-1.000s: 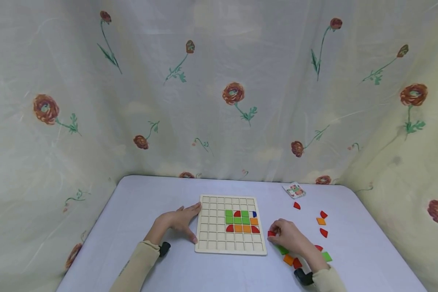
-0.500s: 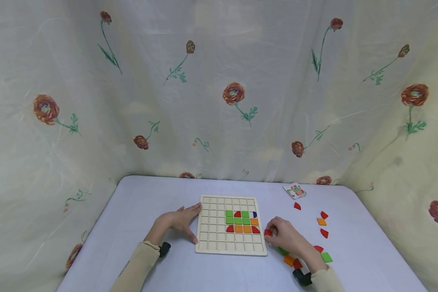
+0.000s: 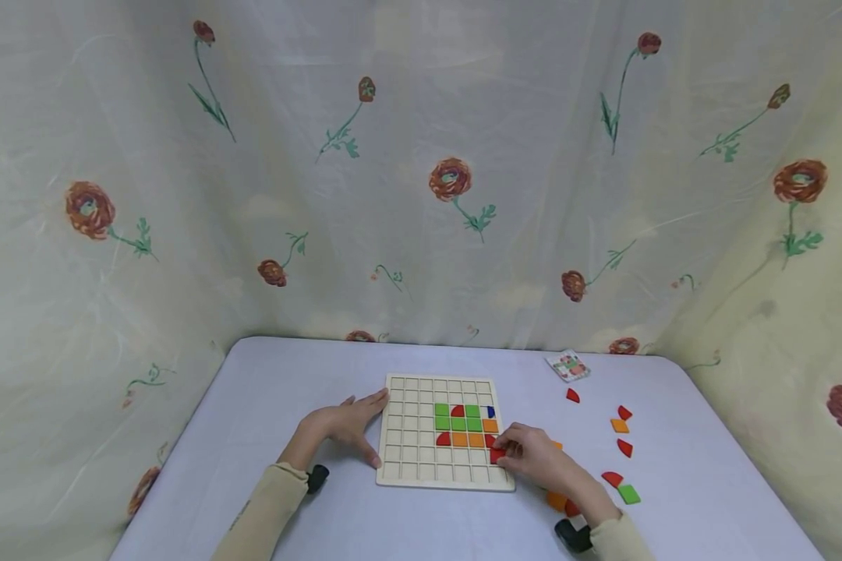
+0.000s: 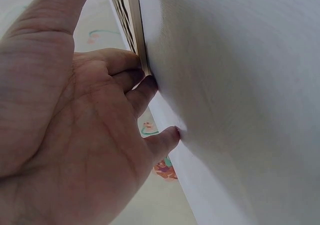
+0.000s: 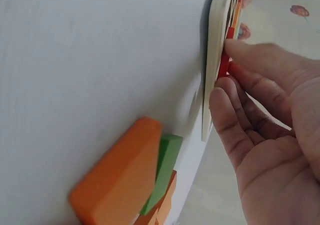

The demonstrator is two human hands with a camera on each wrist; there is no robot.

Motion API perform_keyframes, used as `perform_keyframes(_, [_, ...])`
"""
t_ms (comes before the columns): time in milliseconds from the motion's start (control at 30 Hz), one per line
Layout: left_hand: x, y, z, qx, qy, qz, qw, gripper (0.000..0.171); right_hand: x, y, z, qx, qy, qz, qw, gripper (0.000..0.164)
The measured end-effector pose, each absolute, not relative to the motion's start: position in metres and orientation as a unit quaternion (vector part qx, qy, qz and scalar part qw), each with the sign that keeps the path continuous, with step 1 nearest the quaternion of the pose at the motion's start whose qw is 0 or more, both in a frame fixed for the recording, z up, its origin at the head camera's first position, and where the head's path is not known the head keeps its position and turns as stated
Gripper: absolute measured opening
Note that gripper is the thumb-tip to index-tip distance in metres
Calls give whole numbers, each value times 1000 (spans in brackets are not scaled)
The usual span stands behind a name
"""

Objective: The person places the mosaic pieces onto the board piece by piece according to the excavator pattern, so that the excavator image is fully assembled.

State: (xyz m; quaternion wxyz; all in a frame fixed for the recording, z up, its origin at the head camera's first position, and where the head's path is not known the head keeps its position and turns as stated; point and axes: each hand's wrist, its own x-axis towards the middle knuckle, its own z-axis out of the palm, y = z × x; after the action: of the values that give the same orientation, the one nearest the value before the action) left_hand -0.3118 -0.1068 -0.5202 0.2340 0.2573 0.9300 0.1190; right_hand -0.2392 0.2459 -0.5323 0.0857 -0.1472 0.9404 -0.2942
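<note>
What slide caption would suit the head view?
Left grip rests against a gridded board; right grip holds a red piece by its opposite edge.

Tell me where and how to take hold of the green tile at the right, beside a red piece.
Probably best to pinch the green tile by its left and right edges, towards the near end, coming down from the near side: it lies flat with straight opposite edges, and the red piece crowds its far-left corner.

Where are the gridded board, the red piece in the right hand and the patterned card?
Gridded board (image 3: 408, 439): head view, a bare left-side cell.
Held red piece (image 3: 495, 456): head view, its exposed face.
Patterned card (image 3: 568, 365): head view, middle of its face.
</note>
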Motion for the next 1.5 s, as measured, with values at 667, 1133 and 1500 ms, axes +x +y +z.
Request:
perform_keyframes(667, [-313, -106, -517, 266, 928, 117, 233, 123, -236, 236, -527, -133, 949, -279, 65, 15])
perform_keyframes(1133, [-314, -107, -522, 262, 929, 118, 232, 124, -234, 241, -525, -93, 946, -305, 58, 11])
perform_keyframes(1500, [-312, -108, -521, 267, 928, 120, 233, 124, -238, 292, -518, -9, 950, -302, 75, 29])
